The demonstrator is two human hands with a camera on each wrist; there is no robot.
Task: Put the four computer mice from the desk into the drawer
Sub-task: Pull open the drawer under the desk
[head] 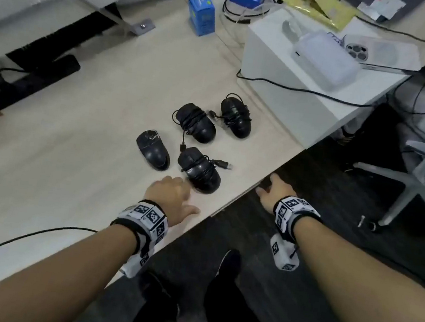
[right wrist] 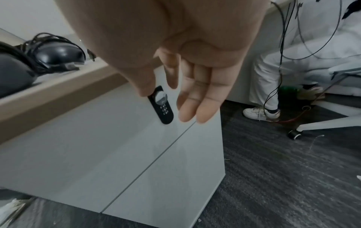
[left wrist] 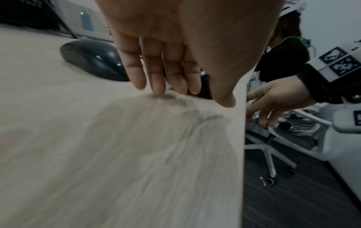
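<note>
Black mice [head: 199, 169] wait on the worktop [head: 69, 162]; both hands empty, fingers loose. Right hand [head: 273, 192] should pull the closed drawer [right wrist: 117, 138] fully out first.

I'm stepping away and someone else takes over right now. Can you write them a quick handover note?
Left hand: open, fingertips on the desk beside the nearest mouse, holding nothing.
Right hand: open, below the desk edge, by the drawer front and its combination lock.
All four mice are on the desk: nearest, left, middle, far.
Done: nothing stowed; drawer looks closed.
Left: open the drawer, move all four mice in.
</note>
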